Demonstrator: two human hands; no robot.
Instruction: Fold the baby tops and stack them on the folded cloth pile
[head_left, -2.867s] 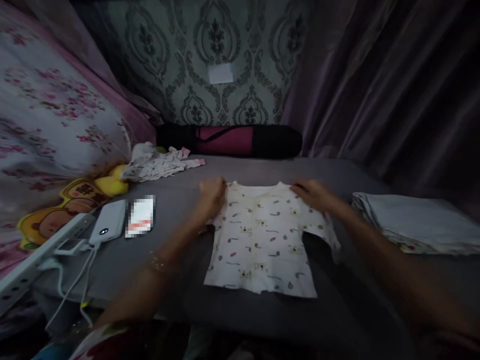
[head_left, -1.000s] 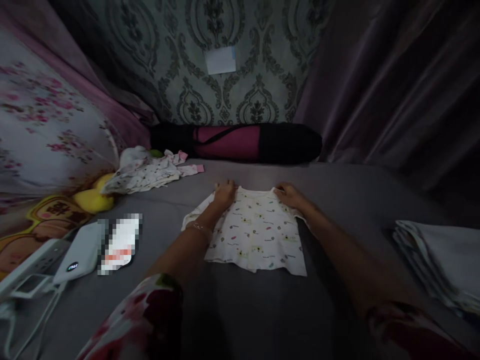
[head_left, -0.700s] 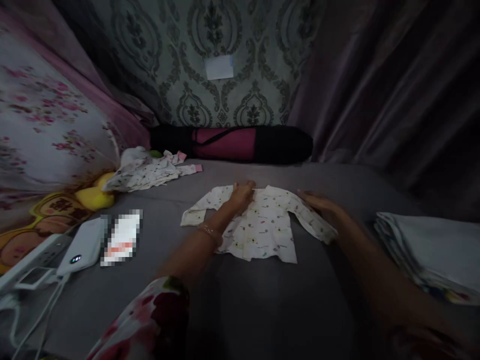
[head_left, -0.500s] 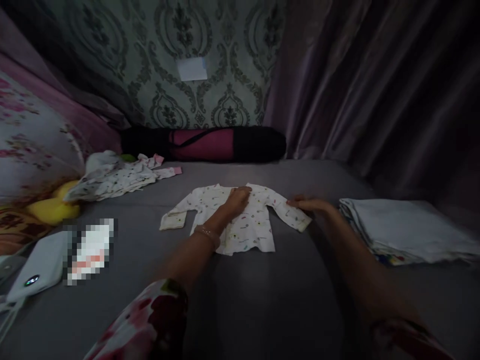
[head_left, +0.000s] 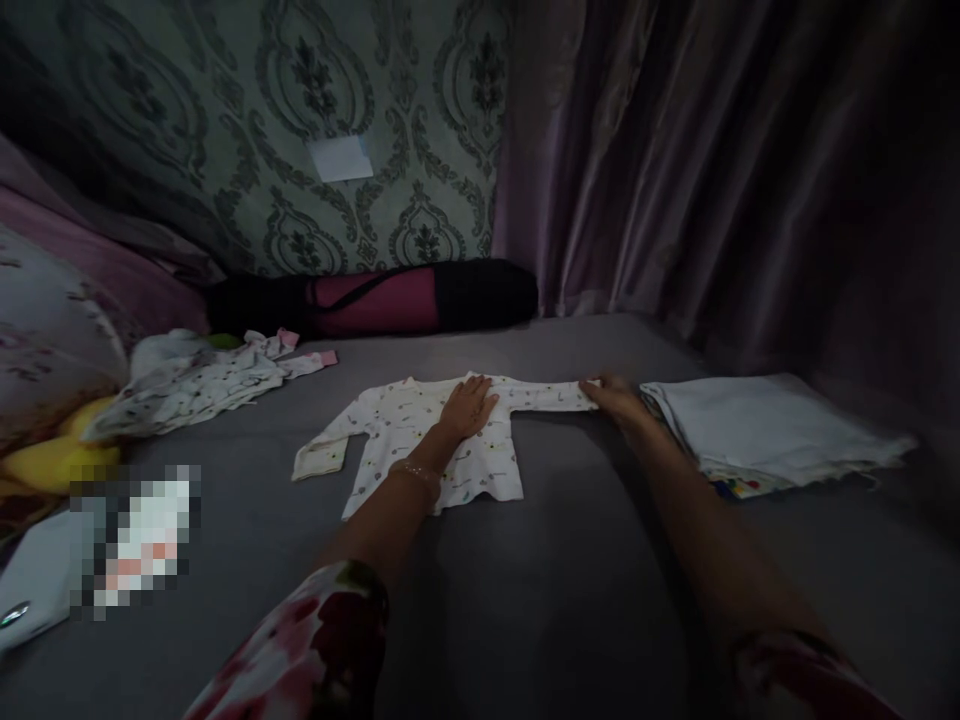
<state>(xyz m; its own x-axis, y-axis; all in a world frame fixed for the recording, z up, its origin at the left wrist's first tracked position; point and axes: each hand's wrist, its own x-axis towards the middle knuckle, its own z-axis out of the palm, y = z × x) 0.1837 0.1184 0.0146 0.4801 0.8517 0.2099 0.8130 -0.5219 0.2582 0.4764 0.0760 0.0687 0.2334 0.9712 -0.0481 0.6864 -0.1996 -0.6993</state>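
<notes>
A small white long-sleeved baby shirt [head_left: 480, 465] with a tiny print lies spread on the grey bed sheet [head_left: 517, 600]. My left hand [head_left: 469, 405] rests flat on its upper chest, fingers stretched toward the collar. At the cuff of the right-side sleeve, my right hand [head_left: 611, 395] pinches the fabric, and that sleeve runs straight out sideways. The other sleeve [head_left: 324, 445] angles down and outward on the left, untouched.
Folded white cloths [head_left: 772, 425] lie just right of my right hand. Crumpled printed baby clothes [head_left: 202, 390], a yellow plush thing [head_left: 64, 450] and a white device [head_left: 49, 570] are on the left. A long black and pink bag [head_left: 382, 300] lies along the wall.
My right hand has taken hold of the cuff, and the sleeve has gone from slanting down to straight sideways. My left hand has flattened on the chest. The view has turned slightly right.
</notes>
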